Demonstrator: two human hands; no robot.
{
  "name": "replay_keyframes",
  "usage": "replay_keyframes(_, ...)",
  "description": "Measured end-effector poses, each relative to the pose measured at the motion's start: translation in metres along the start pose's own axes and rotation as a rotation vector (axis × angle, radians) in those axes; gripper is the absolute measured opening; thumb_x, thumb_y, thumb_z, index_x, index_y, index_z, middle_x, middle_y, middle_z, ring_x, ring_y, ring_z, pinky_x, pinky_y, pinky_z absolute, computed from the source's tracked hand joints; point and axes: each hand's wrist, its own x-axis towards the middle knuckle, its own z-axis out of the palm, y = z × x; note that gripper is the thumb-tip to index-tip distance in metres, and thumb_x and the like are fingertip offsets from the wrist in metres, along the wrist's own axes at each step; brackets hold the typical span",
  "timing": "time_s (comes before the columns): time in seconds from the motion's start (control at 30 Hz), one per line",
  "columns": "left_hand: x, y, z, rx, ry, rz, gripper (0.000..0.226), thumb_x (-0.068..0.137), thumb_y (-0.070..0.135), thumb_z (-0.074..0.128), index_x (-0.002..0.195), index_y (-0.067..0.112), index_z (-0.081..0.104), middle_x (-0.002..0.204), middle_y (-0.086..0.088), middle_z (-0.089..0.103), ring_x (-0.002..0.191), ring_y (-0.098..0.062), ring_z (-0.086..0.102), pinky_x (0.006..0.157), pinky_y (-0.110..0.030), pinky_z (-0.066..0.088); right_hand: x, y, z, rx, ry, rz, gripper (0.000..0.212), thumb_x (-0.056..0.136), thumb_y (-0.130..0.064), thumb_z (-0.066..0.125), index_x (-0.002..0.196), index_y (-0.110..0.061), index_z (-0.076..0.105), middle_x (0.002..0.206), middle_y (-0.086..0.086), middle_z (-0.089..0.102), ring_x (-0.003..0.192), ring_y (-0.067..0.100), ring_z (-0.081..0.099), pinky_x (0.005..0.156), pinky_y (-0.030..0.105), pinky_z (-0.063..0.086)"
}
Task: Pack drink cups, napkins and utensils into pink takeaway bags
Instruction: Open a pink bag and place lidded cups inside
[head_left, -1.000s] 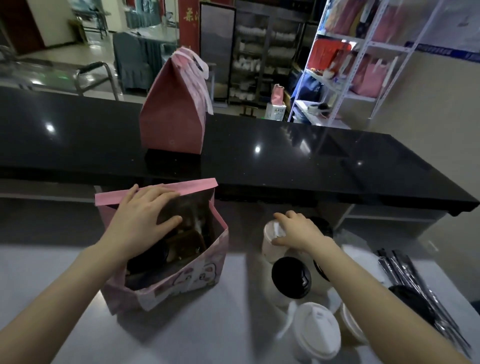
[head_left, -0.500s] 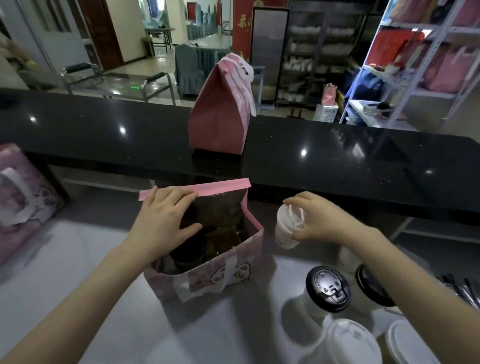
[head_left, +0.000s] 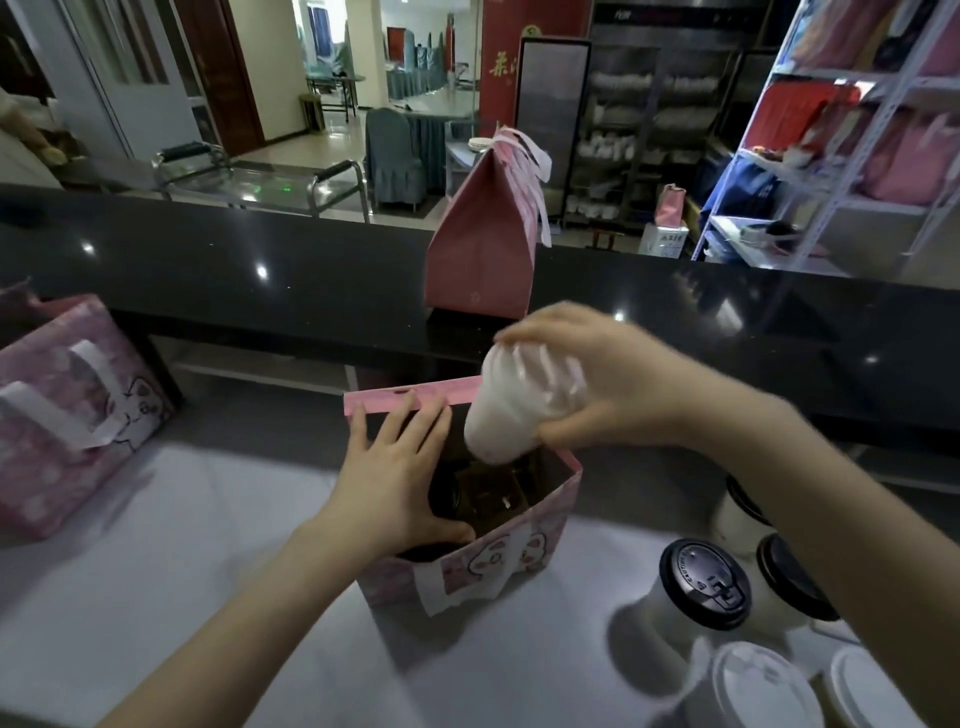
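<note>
Both my hands are at the open pink bag (head_left: 493, 561): right hand (head_left: 613, 379) grips a tilted white cup (head_left: 514, 410) just above its mouth; left hand (head_left: 395, 478), fingers spread, presses its back wall.

Motion blur smears the right hand (head_left: 613, 379) and the white cup (head_left: 511, 415) it grips, and its fingers cover the lid. The left hand (head_left: 395, 478) hides much of the inside of the open pink bag (head_left: 519, 561), where a dark lid (head_left: 444, 500) shows only partly. The bottom edge cuts off 2 white-lidded cups (head_left: 763, 691), the left edge a second pink bag (head_left: 67, 410).
</note>
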Motion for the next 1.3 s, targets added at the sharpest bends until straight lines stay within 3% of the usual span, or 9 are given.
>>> replay_keyframes(0.17, -0.007, 0.002, -0.003, -0.004, -0.001, -0.021, 0.131, 0.055, 0.084, 0.058, 0.153, 0.022, -0.003, 0.159, 0.002, 0.002, 0.147, -0.021, -0.005, 0.117, -0.055, -0.005, 0.014, 0.002, 0.071, -0.223, -0.243, 0.052, 0.076, 0.068, -0.040, 0.075, 0.137, -0.035, 0.043, 0.131, -0.010, 0.044, 0.119, 0.013, 0.044, 0.091, 0.037, 0.049)
replay_keyframes(0.33, -0.013, 0.002, -0.002, 0.094, -0.051, -0.029, 0.135, 0.052, 0.088, 0.051, 0.152, 0.020, -0.010, 0.161, 0.001, -0.008, 0.144, -0.026, -0.025, 0.109, -0.063, -0.021, 0.030, 0.016, 0.117, -0.390, -0.299, 0.060, 0.080, 0.068, -0.031, 0.079, 0.137, -0.028, 0.039, 0.129, -0.002, 0.044, 0.116, 0.020, 0.043, 0.078, 0.034, 0.050)
replay_keyframes(0.47, -0.017, -0.005, -0.003, 0.115, -0.065, -0.061, 0.138, 0.049, 0.092, 0.047, 0.150, 0.022, -0.016, 0.160, 0.002, -0.016, 0.140, -0.028, -0.035, 0.104, -0.065, -0.026, 0.040, 0.027, 0.138, -0.369, -0.299, 0.130, 0.077, 0.068, -0.020, 0.080, 0.133, -0.023, 0.040, 0.123, 0.003, 0.044, 0.112, 0.025, 0.045, 0.072, 0.034, 0.045)
replay_keyframes(0.73, -0.027, -0.017, -0.003, 0.004, -0.093, -0.046, 0.139, 0.049, 0.088, 0.055, 0.149, 0.027, -0.020, 0.157, 0.007, -0.028, 0.140, -0.024, -0.035, 0.108, -0.059, -0.025, 0.033, 0.041, 0.161, -0.286, -0.338, 0.207, 0.071, 0.075, -0.023, 0.074, 0.136, -0.024, 0.038, 0.126, 0.008, 0.048, 0.112, 0.031, 0.051, 0.084, 0.042, 0.053)
replay_keyframes(1.0, -0.024, -0.013, 0.001, -0.062, -0.078, -0.022, 0.139, 0.052, 0.082, 0.063, 0.149, 0.028, -0.019, 0.156, 0.006, -0.032, 0.138, -0.022, -0.040, 0.115, -0.051, -0.017, 0.030, 0.046, 0.174, -0.268, -0.271, 0.223, 0.068, 0.078, -0.031, 0.071, 0.137, -0.018, 0.040, 0.133, 0.010, 0.046, 0.118, 0.032, 0.047, 0.095, 0.040, 0.048)
replay_keyframes(1.3, -0.016, -0.011, 0.004, -0.090, -0.071, 0.016, 0.141, 0.049, 0.082, 0.064, 0.151, 0.026, -0.016, 0.158, 0.002, -0.028, 0.139, -0.021, -0.037, 0.118, -0.050, -0.012, 0.036, 0.040, 0.175, -0.283, -0.313, 0.297, 0.066, 0.082, -0.032, 0.066, 0.138, -0.011, 0.037, 0.137, 0.016, 0.042, 0.119, 0.037, 0.044, 0.100, 0.044, 0.043)
